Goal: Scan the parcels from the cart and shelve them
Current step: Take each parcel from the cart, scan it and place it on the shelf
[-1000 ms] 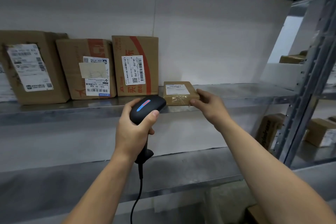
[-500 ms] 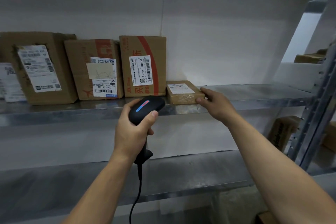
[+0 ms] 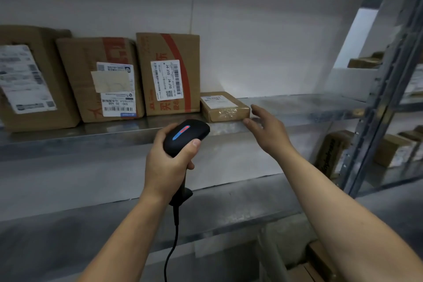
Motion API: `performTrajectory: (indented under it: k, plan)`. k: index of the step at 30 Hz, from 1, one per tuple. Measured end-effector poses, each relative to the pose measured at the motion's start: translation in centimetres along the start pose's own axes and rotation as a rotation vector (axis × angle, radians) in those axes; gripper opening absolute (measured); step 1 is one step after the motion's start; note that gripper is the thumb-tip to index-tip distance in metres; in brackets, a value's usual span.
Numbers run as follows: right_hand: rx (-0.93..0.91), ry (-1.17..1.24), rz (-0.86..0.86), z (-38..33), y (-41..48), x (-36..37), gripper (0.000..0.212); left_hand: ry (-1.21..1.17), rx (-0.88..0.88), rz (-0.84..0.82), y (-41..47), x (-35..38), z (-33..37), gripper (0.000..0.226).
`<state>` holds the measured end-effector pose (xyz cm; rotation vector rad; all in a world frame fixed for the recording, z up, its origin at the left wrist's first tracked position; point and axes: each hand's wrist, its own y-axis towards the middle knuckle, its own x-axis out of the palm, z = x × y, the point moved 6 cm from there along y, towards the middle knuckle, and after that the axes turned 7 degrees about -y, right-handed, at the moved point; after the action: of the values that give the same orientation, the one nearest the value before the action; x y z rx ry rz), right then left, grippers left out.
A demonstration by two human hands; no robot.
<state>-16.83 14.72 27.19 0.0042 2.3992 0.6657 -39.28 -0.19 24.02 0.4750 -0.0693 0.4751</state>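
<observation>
Shelf [image 3: 297, 106], small parcel [image 3: 225, 107]; left hand [image 3: 164, 167] gripping scanner [image 3: 187, 133]

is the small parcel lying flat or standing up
Lying flat: the small parcel rests on its broad face on the shelf, label facing up.

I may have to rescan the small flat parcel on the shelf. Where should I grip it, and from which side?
Probably its front right corner, coming from the right. The small flat parcel lies flat at the shelf lip, its left side close against the upright box, its right side free beside the open right hand.
</observation>
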Motion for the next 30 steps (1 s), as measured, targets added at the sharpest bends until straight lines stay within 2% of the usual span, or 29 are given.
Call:
performTrajectory:
  k: [7, 12, 16, 22, 26, 30]
  plan:
    - [0.025, -0.122, 0.111, 2.7, -5.1, -1.4, 0.051, 0.002, -0.059, -0.141, -1.2, 2.3, -2.2, 0.058]
    - [0.19, -0.156, 0.12, 7.5, -10.7, -2.3, 0.053, -0.011, -0.121, -0.275, -3.3, 5.4, -5.1, 0.067]
    - [0.354, -0.205, 0.147, 11.7, -15.5, -3.7, 0.054, -0.007, -0.172, -0.388, -6.0, 8.2, -7.5, 0.059]
    - [0.562, -0.2, 0.191, 17.0, -22.0, -5.6, 0.052, 0.023, -0.272, -0.533, -9.3, 12.1, -11.0, 0.059]
    - [0.648, -0.205, 0.201, 20.0, -24.9, -6.1, 0.053, 0.028, -0.315, -0.598, -10.7, 14.7, -12.7, 0.048]
    - [0.728, -0.202, 0.203, 23.2, -26.8, -6.4, 0.051, 0.071, -0.351, -0.651, -11.7, 17.2, -14.5, 0.052]
